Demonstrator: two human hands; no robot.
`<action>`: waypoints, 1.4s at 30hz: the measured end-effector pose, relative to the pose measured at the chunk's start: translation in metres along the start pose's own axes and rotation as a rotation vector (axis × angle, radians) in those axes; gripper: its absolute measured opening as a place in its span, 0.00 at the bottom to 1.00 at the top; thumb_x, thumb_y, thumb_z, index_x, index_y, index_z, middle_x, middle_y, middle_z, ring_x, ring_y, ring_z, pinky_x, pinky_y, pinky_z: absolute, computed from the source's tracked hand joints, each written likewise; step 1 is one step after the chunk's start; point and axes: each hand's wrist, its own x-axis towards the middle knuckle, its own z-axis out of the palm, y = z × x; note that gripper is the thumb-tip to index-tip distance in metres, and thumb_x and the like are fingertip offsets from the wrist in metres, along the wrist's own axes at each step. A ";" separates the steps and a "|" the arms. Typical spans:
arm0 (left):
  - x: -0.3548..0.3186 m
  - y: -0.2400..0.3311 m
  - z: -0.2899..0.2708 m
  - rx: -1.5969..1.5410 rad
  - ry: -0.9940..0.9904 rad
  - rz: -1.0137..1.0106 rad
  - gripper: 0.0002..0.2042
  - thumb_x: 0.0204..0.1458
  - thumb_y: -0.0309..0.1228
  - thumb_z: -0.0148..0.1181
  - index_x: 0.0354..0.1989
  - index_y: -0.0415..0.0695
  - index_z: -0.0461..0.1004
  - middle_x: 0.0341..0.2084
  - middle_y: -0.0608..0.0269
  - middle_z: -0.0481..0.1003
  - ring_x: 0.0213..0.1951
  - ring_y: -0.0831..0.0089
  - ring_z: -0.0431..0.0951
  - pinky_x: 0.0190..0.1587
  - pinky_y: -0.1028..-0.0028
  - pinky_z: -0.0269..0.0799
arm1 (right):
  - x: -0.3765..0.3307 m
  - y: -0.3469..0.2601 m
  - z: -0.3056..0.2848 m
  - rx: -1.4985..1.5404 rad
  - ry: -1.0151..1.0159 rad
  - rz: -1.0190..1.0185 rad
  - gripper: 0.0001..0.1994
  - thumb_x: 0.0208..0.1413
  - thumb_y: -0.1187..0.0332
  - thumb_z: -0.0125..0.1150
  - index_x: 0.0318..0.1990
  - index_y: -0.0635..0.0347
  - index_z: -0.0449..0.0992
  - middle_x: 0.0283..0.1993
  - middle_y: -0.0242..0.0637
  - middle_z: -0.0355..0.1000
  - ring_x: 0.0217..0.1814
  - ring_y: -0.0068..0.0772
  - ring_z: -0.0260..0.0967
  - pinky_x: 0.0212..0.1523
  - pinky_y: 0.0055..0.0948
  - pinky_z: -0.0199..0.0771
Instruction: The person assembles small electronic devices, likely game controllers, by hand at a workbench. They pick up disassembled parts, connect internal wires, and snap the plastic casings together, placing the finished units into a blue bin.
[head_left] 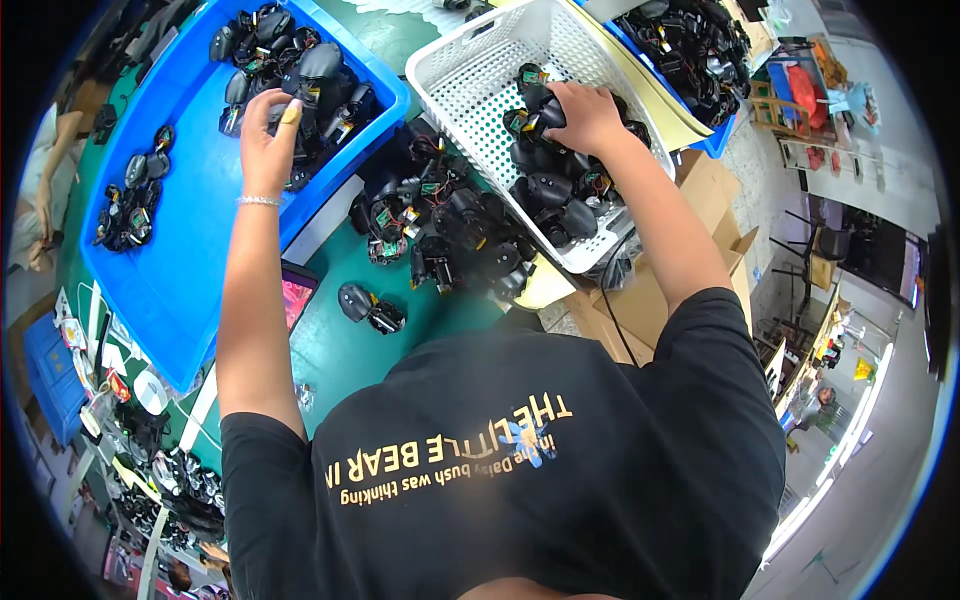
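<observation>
From my end, I would take these black parts (578, 220) by their smooth shells (549, 188), not by the thin wires (598, 186), and ease tangled ones apart before lifting. My left hand (268, 142) is curled at the big heap (325, 70) in the tray (180, 270); my right hand (590, 115) bends over parts in the basket (500, 50). (Fingertips are mostly hidden, so I cannot tell whether either pinches anything.) I count two hands, one basket, one tray holding two heaps, one pile (450, 215) between them on the table (340, 358), and one loose unit (372, 308) nearer the body; the heaped parts overlap too much to number.
</observation>
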 end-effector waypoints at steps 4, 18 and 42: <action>-0.006 0.002 -0.010 -0.225 -0.093 -0.293 0.11 0.55 0.35 0.56 0.43 0.42 0.73 0.41 0.62 0.74 0.47 0.73 0.71 0.53 0.73 0.63 | 0.002 0.004 -0.008 0.240 -0.091 -0.077 0.33 0.40 0.56 0.69 0.55 0.54 0.65 0.53 0.41 0.68 0.54 0.49 0.67 0.55 0.41 0.66; -0.092 0.159 -0.032 -0.830 -0.120 -0.455 0.20 0.59 0.43 0.48 0.51 0.40 0.62 0.47 0.53 0.71 0.48 0.66 0.71 0.51 0.66 0.66 | -0.081 -0.119 -0.141 1.904 -0.249 -0.337 0.45 0.46 0.40 0.59 0.61 0.72 0.58 0.47 0.47 0.70 0.32 0.25 0.65 0.28 0.17 0.62; -0.218 0.221 -0.136 -1.805 -0.326 -0.666 0.25 0.61 0.48 0.44 0.58 0.42 0.61 0.43 0.54 0.74 0.39 0.61 0.80 0.29 0.70 0.78 | -0.139 -0.293 -0.171 1.416 0.209 -0.756 0.05 0.54 0.77 0.58 0.37 0.67 0.71 0.37 0.35 0.66 0.24 0.16 0.64 0.18 0.14 0.63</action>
